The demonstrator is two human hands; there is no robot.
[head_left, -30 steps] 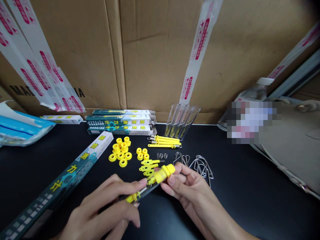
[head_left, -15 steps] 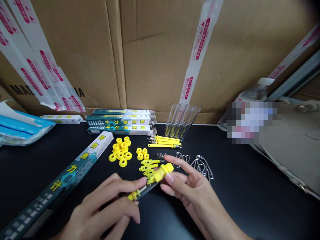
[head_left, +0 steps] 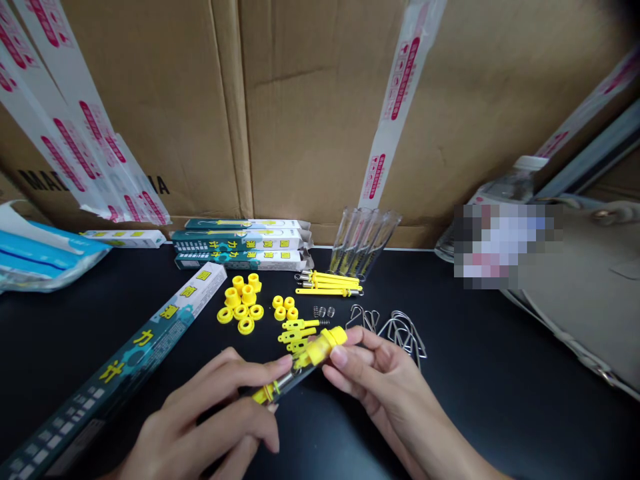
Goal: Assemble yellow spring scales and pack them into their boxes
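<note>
A partly built tubular spring scale, with a clear barrel and yellow and metal parts inside, slants up to the right between my hands. My left hand is closed around its lower part, thumb or finger pressed near the middle. The thumb and fingers of my right hand pinch the yellow cap at the upper end. Just beyond lie several yellow slotted pieces, small coil springs and bent wire hooks.
Yellow collars and rings and small yellow caps lie behind. Farther back are yellow rods with springs, clear tubes and stacked boxes. One long box lies left; a bottle and bag stand right.
My right index finger, stretched out past the cap before, has curled down and back onto the cap's end. The spring scale and my left hand have barely moved.
</note>
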